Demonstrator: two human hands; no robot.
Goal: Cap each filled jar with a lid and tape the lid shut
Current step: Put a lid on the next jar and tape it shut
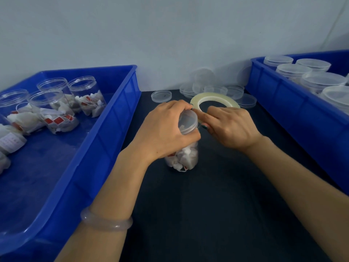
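A clear plastic jar filled with white tea bags stands on the dark table at the middle. A translucent lid sits on its top. My left hand wraps around the lid and the jar's upper part. My right hand holds a pale roll of clear tape right beside the lid, with its fingers touching the lid's edge. The jar's upper wall is hidden by my left hand.
A blue bin on the left holds several open filled jars. A second blue bin on the right holds several lidded jars. Loose clear lids lie at the back by the wall.
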